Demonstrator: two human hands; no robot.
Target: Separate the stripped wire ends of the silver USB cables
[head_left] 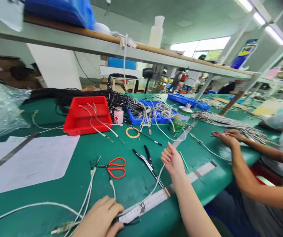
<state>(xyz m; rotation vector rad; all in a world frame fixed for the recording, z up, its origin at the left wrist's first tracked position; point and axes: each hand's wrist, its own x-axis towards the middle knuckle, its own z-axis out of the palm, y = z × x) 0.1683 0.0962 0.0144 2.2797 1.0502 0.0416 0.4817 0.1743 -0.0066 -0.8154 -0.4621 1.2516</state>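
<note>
White cable (158,180), 1 pc: runs from R hand down to L hand, lower part along the ruler (153,200).

R hand (173,160): closed in a fist on the cable, raised over the table (136,184).

L hand (100,215): palm down, fingers bent, over the cable & the ruler's L end; can't tell if it pinches or only presses.

Next to L hand: bunch of white leads (89,189), dark wire ends; plug (62,227), partly hidden.

Ahead, betw. hands: scissors (109,168), red hdls, apart from both hands; long tool (149,167), blk hdls, tip near ruler.

Beyond R hand: green stick (183,160).

Farther: tape ring (127,135), yellow; red bin (87,130) w/ leads over its rim; pink bottle (118,116); blue tray (131,119), full of cable; green can (180,121).

Far L: papers (55,158), metal strip (10,154) across; clear bag (3,105).

Far R: co-worker's hands (230,138) at a red-hdl tool (215,134).

Above: shelf (166,52), white bottle (156,33) on it.
</note>
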